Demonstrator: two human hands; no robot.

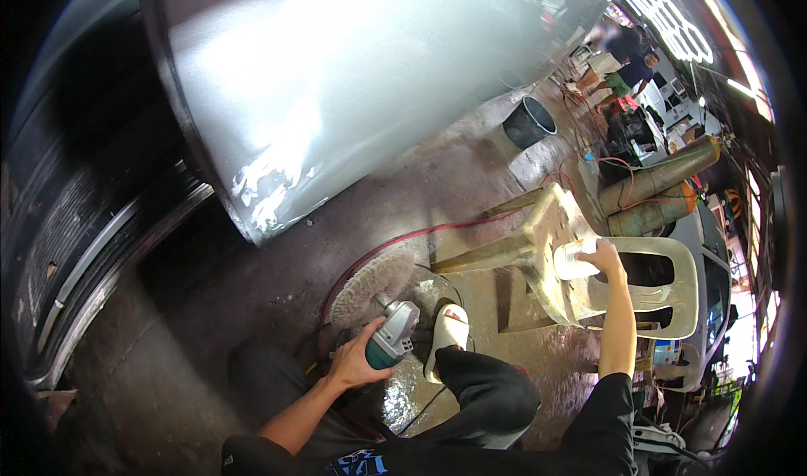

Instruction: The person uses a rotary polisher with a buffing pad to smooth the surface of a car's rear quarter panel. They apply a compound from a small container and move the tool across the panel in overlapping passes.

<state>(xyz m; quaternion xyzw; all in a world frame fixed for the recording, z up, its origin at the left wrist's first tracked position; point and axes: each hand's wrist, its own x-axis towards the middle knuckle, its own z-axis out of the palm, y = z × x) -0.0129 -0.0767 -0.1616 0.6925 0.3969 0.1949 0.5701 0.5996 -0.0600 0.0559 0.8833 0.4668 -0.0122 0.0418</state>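
My left hand (357, 360) is wrapped round the body of a grey and green polisher (396, 331). Its fluffy wool pad (372, 287) faces away from me, just above the floor. Off to the right, my right hand (602, 258) grips a white tub (575, 260) at the seat of a dirty cream plastic chair (545, 239). Whether the tub rests on the seat or is held just off it, I cannot tell. Ahead of me an open, shiny silver car door (336, 81) fills the upper view, with white smears (267, 182) at its lower corner.
A red hose (395, 239) curves over the wet floor behind the pad. A black bucket (530, 123) stands beyond the door. Two gas cylinders (651, 211) lie behind the chair. The car's door sill (126, 266) is at left. Other people (630, 68) are in the far background.
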